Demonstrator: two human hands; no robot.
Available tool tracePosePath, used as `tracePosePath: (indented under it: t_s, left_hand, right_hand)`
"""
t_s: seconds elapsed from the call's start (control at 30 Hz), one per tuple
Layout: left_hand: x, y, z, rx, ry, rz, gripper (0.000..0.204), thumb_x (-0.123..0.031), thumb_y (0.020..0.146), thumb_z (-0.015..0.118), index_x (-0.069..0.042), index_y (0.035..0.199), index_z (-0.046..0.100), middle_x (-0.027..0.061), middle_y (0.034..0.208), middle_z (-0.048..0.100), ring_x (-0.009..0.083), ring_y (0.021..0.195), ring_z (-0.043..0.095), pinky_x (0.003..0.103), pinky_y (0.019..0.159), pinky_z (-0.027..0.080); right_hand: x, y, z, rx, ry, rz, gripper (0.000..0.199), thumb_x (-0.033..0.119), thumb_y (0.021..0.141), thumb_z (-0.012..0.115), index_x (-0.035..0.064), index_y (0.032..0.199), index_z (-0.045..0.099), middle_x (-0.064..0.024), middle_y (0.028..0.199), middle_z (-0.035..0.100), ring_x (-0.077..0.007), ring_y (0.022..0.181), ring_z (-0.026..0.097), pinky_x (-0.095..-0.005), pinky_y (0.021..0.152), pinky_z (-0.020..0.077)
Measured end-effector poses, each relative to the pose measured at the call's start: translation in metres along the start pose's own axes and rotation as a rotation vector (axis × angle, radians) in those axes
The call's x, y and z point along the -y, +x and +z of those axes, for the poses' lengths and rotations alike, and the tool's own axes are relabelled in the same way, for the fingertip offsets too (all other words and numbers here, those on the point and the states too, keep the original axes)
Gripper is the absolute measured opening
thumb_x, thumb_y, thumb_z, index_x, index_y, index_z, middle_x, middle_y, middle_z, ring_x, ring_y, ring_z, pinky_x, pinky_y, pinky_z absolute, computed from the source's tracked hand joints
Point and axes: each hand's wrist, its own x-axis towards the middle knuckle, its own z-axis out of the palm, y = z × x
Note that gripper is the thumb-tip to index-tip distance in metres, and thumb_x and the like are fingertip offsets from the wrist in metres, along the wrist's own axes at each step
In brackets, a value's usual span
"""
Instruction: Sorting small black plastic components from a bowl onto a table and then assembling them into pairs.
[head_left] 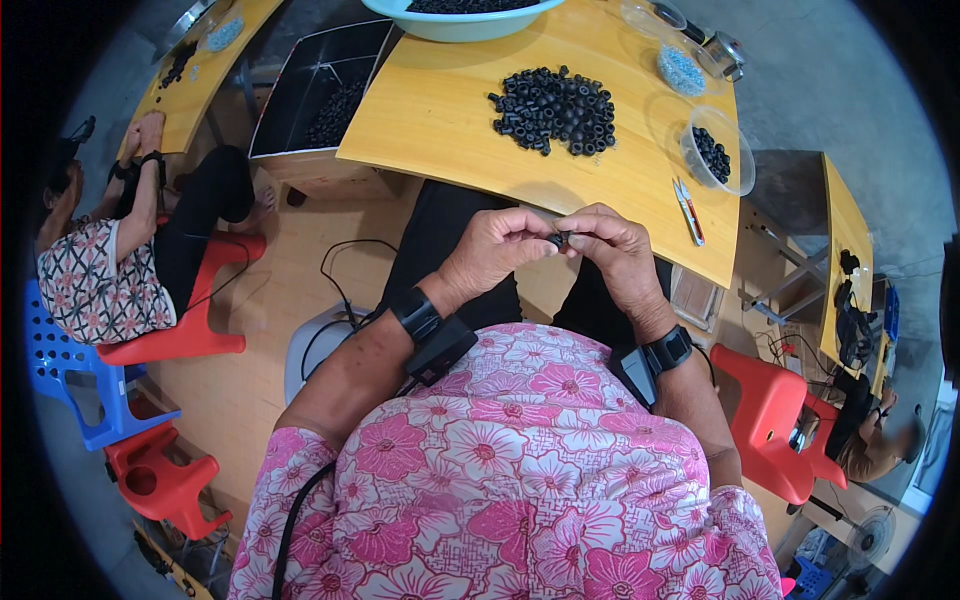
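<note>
We held our left hand [497, 248] and right hand [617, 250] together just below the near edge of the yellow wooden desk [440, 110], fingertips of both pinched on one small black ring-shaped part [557, 239] between them. A black strap with a small box sat on each wrist.

Just beyond the hands, on the desk, lay a heap of black ring parts [556, 109]. Past our right hand lay a small pair of snips [688, 210], and beyond it a clear plastic bowl [717, 150] with more black parts. Farther off stood a second clear bowl with pale blue-grey bits [681, 70], and at the far edge a light blue basin [455, 18] with dark parts in it.

Beyond our left hand, beside the desk, stood a black open box [322, 90] with black parts in one corner. Farther left, another person [110, 250] sat on a red plastic stool [190, 320] at a second yellow desk [200, 70]. To our right stood a red plastic chair [775, 410], and beyond it a third desk [845, 250] where another person sat. The floor under us was tan; farther out it was grey concrete.
</note>
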Motion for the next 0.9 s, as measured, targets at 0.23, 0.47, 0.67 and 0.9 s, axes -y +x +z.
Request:
tracePosePath:
  t_s: [0.23,0.47,0.67,0.9]
  left_hand:
    - [0.001,0.000,-0.001,-0.002,0.020,-0.016,0.011,-0.002,0.088,0.067,0.002,0.098,0.067,0.0019,0.091,0.068,0.0062,0.087,0.062,0.023,0.081,0.051]
    - [0.001,0.001,-0.001,0.009,0.032,-0.010,0.010,-0.003,0.089,0.067,0.002,0.097,0.067,0.0021,0.090,0.069,0.0064,0.087,0.062,0.023,0.080,0.051]
    - [-0.002,0.000,-0.001,-0.002,0.037,-0.042,0.009,-0.004,0.089,0.067,0.002,0.096,0.067,0.0029,0.091,0.069,0.0069,0.088,0.063,0.023,0.081,0.051]
    - [0.001,-0.002,0.000,-0.012,-0.041,-0.042,0.008,-0.005,0.090,0.067,0.001,0.096,0.067,0.0049,0.093,0.070,0.0095,0.089,0.065,0.024,0.083,0.051]
  right_hand:
    - [0.003,0.001,0.000,0.019,-0.088,-0.030,0.027,-0.012,0.084,0.058,0.0014,0.104,0.072,-0.0053,0.091,0.063,-0.0123,0.081,0.061,-0.0253,0.076,0.0507]
    - [0.006,0.004,0.001,0.055,-0.195,-0.134,0.029,-0.014,0.083,0.060,0.0027,0.103,0.072,-0.0057,0.089,0.062,-0.0130,0.081,0.060,-0.0257,0.075,0.0501]
    - [0.001,0.005,0.002,0.066,-0.154,-0.125,0.028,-0.013,0.083,0.060,0.0021,0.103,0.072,-0.0060,0.089,0.064,-0.0138,0.084,0.062,-0.0253,0.077,0.0504]
    - [-0.009,0.003,0.005,0.048,-0.088,-0.104,0.029,-0.012,0.085,0.058,0.0025,0.106,0.072,-0.0063,0.095,0.063,-0.0134,0.087,0.062,-0.0250,0.081,0.0511]
